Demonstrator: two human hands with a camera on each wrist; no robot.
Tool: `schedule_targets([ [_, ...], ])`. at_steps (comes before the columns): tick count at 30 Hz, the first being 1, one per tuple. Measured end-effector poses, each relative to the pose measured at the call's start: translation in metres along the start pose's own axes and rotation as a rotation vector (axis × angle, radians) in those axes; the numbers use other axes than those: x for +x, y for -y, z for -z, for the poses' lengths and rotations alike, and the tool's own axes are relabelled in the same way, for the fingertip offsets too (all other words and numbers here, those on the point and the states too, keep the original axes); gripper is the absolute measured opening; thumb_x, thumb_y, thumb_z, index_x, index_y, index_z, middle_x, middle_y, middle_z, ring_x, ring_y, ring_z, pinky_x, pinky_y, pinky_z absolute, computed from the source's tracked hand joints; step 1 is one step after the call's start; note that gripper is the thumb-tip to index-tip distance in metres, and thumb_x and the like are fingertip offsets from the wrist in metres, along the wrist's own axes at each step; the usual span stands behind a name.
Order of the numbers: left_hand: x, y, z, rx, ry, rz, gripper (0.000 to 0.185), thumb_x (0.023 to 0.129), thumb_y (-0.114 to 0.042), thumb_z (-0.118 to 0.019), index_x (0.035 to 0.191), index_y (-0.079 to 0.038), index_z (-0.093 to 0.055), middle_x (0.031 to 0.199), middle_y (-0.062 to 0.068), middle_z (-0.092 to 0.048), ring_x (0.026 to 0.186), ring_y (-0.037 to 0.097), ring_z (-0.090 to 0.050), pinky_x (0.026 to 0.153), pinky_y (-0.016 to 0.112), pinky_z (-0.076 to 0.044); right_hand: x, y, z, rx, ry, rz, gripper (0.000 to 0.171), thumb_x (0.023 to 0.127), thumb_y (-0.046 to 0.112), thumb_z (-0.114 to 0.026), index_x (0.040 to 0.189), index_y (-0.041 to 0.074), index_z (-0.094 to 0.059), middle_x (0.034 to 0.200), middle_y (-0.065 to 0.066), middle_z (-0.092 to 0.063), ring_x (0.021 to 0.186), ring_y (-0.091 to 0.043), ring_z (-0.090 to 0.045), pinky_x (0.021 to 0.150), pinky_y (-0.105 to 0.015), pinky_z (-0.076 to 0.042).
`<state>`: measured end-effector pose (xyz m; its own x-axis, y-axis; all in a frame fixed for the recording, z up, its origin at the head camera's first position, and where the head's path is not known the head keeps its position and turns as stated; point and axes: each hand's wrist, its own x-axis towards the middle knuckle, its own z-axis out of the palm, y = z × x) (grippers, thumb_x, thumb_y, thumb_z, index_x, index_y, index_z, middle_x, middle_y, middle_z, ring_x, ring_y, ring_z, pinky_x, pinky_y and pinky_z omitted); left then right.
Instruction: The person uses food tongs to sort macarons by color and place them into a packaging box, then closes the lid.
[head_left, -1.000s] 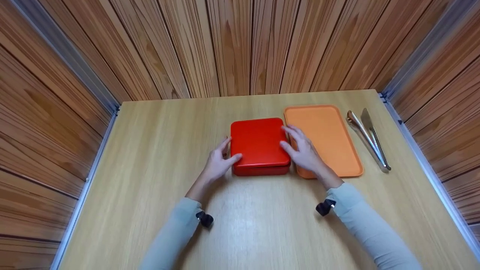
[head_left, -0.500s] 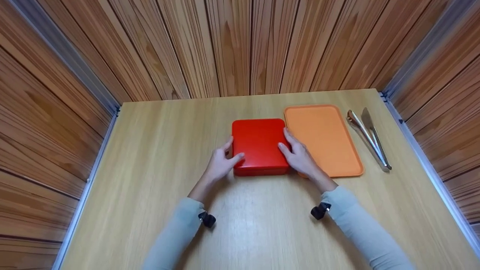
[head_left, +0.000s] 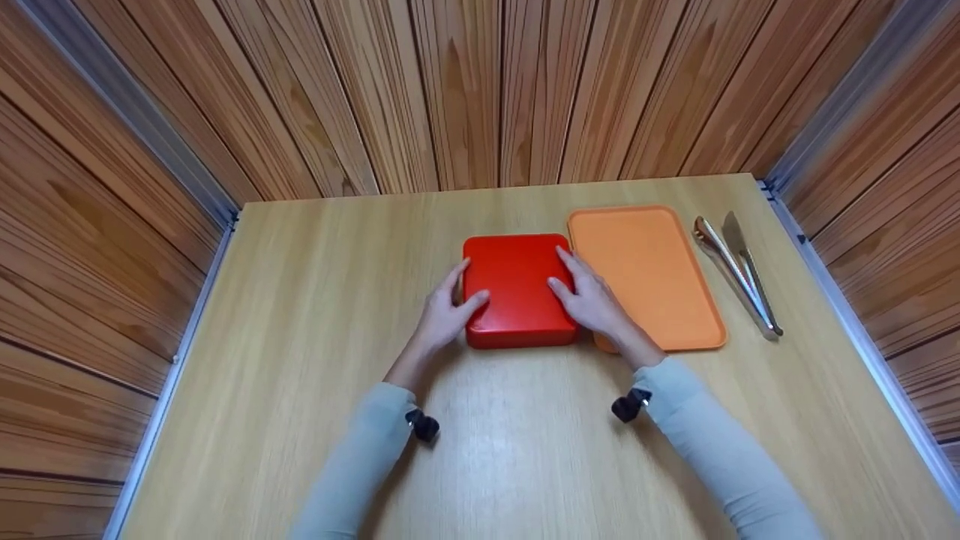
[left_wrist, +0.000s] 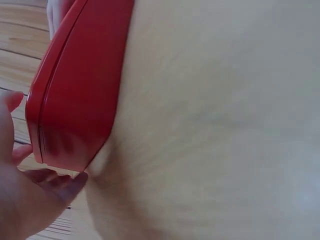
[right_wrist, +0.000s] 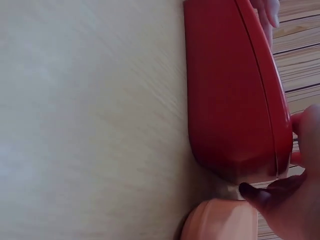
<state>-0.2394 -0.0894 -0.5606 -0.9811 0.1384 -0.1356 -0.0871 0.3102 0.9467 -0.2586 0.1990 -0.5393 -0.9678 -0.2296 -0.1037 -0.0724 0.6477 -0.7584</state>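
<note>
A red lidded box (head_left: pixel 517 289) lies flat on the wooden table (head_left: pixel 315 300), a little right of the middle. My left hand (head_left: pixel 448 315) holds its left side, thumb on the lid and fingers along the edge. At the right side, my right hand (head_left: pixel 592 304) grips the same way, thumb on top. The left wrist view shows the red box (left_wrist: pixel 75 90) edge-on with my left hand (left_wrist: pixel 30 200) at its corner. In the right wrist view the red box (right_wrist: pixel 230 90) stands just above my right hand (right_wrist: pixel 290 200).
An orange tray (head_left: pixel 652 277) lies right beside the box, touching or nearly touching it, and its corner, the orange tray (right_wrist: pixel 220 222), shows below the box. Metal tongs (head_left: pixel 739 277) lie near the table's right edge. Wooden slat walls enclose three sides.
My right hand has drawn in from over the tray's edge and closed on the box's right side. The left hand slid slightly forward along the left side. The box has not moved.
</note>
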Motion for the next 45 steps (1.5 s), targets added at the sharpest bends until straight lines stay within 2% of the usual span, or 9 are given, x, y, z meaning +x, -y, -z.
schedule_targets([
  [4,0.007,0.000,-0.004,0.004,0.004,0.010,0.087,0.108,-0.042,-0.074,0.180,-0.034,-0.027,0.188,0.009,-0.031,0.173,0.035,-0.034,0.138,0.057,-0.042,0.006,0.003,-0.006,0.000,0.010,-0.036,0.078,0.117,0.044,-0.056,0.183,0.026,-0.017,0.190,-0.016,-0.020,0.177,-0.043,-0.021,0.143,-0.070,-0.020],
  [10,0.012,0.000,-0.008,-0.006,-0.029,0.024,0.087,0.109,-0.036,-0.075,0.180,-0.035,-0.027,0.184,0.013,-0.036,0.166,0.036,-0.043,0.130,0.052,-0.053,0.010,0.003,-0.012,-0.015,-0.007,-0.062,0.078,0.116,0.047,-0.056,0.182,0.032,-0.018,0.189,-0.018,-0.022,0.174,-0.047,-0.024,0.141,-0.074,-0.023],
  [17,0.017,0.001,-0.010,-0.023,-0.027,0.026,0.086,0.110,-0.034,-0.075,0.180,-0.032,-0.026,0.184,0.013,-0.037,0.164,0.034,-0.045,0.130,0.047,-0.053,0.010,0.006,-0.013,-0.038,-0.045,-0.102,0.078,0.115,0.049,-0.057,0.182,0.034,-0.020,0.187,-0.027,-0.021,0.172,-0.052,-0.026,0.137,-0.078,-0.028],
  [22,0.017,0.003,-0.010,-0.031,-0.040,0.025,0.081,0.111,-0.034,-0.073,0.180,-0.033,-0.030,0.180,0.013,-0.042,0.156,0.032,-0.052,0.128,0.048,-0.055,0.012,0.006,-0.013,-0.018,-0.052,-0.106,0.078,0.115,0.050,-0.059,0.182,0.035,-0.022,0.187,-0.024,-0.023,0.171,-0.050,-0.029,0.136,-0.077,-0.031],
  [26,0.016,0.002,-0.007,-0.003,-0.050,0.042,0.079,0.109,-0.034,-0.074,0.178,-0.034,-0.035,0.174,0.011,-0.046,0.150,0.031,-0.054,0.123,0.050,-0.059,0.012,0.006,-0.011,0.026,-0.026,-0.132,0.080,0.113,0.053,-0.062,0.181,0.039,-0.023,0.187,-0.019,-0.025,0.171,-0.046,-0.030,0.136,-0.077,-0.033],
  [30,0.022,-0.003,-0.005,0.061,-0.048,0.037,0.080,0.107,-0.036,-0.076,0.177,-0.035,-0.037,0.176,0.011,-0.043,0.157,0.033,-0.049,0.130,0.054,-0.052,0.017,0.009,-0.006,0.012,-0.028,-0.130,0.077,0.113,0.052,-0.060,0.180,0.035,-0.026,0.185,-0.018,-0.031,0.168,-0.046,-0.034,0.136,-0.075,-0.033],
  [36,0.039,-0.007,-0.004,0.121,-0.036,0.045,0.085,0.105,-0.043,-0.077,0.178,-0.033,-0.035,0.182,0.013,-0.039,0.167,0.037,-0.039,0.139,0.061,-0.037,0.032,0.015,-0.004,-0.102,-0.028,-0.086,0.074,0.116,0.044,-0.056,0.180,0.021,-0.028,0.181,-0.026,-0.036,0.167,-0.051,-0.035,0.138,-0.073,-0.030],
  [45,0.044,-0.004,-0.010,0.137,-0.072,0.055,0.093,0.099,-0.048,-0.084,0.177,-0.037,-0.036,0.182,0.013,-0.040,0.166,0.039,-0.041,0.138,0.064,-0.037,0.034,0.011,-0.010,-0.122,-0.087,-0.087,0.075,0.115,0.047,-0.059,0.179,0.022,-0.030,0.176,-0.028,-0.042,0.157,-0.053,-0.049,0.133,-0.073,-0.040],
])
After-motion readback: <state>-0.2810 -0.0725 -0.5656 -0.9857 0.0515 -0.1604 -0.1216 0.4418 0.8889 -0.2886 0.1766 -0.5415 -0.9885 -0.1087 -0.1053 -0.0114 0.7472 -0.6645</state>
